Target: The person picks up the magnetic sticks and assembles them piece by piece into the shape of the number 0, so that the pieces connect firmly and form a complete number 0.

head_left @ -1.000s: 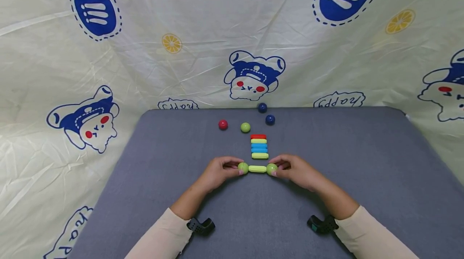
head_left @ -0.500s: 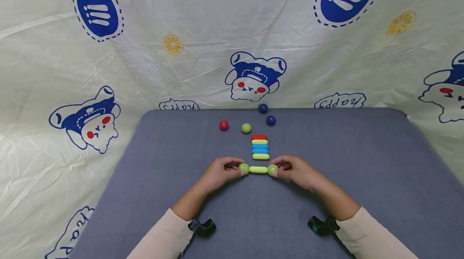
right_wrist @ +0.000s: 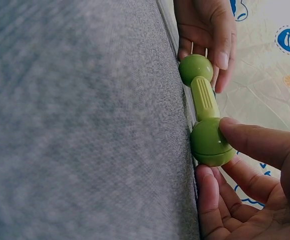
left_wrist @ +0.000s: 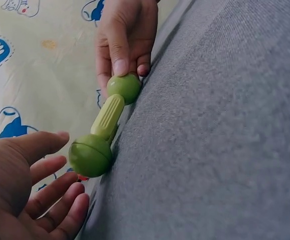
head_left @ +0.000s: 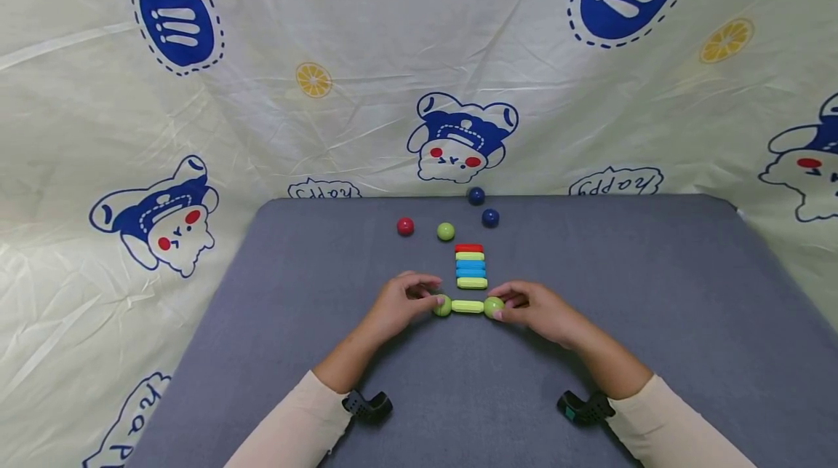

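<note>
A pale yellow-green ribbed rod lies on the grey cloth with a green ball joined to each end. My left hand is at the left green ball; in the left wrist view its thumb and fingers are spread, with a gap between them and that ball. With thumb and fingers, my right hand pinches the right green ball. Just beyond the rod is a row of short rods in red, yellow-green and blue, laid side by side.
Behind the row sit a red ball, a loose green ball and a dark blue ball. Another dark blue ball is at the far edge of the grey table. A printed curtain hangs behind.
My left fingers have opened and come off the left green ball, the hand lifting slightly. My right hand keeps its pinch, and the joined piece stays in place.
</note>
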`<state>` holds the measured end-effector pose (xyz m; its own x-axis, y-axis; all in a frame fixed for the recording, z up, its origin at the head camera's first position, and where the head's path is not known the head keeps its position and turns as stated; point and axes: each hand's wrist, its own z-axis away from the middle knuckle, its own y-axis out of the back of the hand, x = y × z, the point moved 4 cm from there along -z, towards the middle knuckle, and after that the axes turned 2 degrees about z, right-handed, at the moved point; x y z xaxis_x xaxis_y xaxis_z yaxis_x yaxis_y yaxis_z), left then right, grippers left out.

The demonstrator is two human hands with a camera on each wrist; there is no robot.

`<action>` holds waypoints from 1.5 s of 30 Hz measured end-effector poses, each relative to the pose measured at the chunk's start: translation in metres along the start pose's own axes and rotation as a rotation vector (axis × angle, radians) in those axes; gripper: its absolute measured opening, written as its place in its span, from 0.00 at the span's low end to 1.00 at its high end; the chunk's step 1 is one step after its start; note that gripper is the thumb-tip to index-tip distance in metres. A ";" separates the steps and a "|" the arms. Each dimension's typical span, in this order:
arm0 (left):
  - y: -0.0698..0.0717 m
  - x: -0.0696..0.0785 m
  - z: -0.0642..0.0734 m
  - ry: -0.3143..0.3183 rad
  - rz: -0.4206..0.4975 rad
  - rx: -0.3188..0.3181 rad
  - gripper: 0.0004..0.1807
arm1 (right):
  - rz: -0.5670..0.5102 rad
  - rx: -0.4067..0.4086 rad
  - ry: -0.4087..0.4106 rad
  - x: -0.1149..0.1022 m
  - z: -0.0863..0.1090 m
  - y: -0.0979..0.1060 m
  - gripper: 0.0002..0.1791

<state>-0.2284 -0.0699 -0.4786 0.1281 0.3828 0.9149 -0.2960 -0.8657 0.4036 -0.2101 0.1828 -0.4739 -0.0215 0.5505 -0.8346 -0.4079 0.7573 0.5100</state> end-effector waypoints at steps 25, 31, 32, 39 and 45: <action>-0.028 0.016 -0.031 -0.082 -0.193 -0.037 0.15 | -0.015 -0.010 -0.001 0.002 -0.001 0.001 0.20; -0.031 0.016 -0.034 -0.076 -0.248 -0.031 0.14 | -0.015 -0.012 0.005 0.001 0.000 0.001 0.21; -0.031 0.016 -0.035 -0.074 -0.254 -0.029 0.14 | -0.017 -0.011 0.002 0.001 0.000 0.001 0.21; -0.033 0.020 -0.036 -0.076 -0.303 0.010 0.10 | -0.022 -0.013 0.016 -0.001 0.002 0.000 0.22; -0.035 0.023 -0.037 -0.090 -0.368 0.032 0.08 | -0.027 -0.008 0.012 -0.001 0.001 -0.001 0.22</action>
<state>-0.2500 -0.0185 -0.4715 0.3031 0.6415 0.7047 -0.1852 -0.6858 0.7039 -0.2086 0.1823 -0.4732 -0.0219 0.5257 -0.8504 -0.4157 0.7688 0.4860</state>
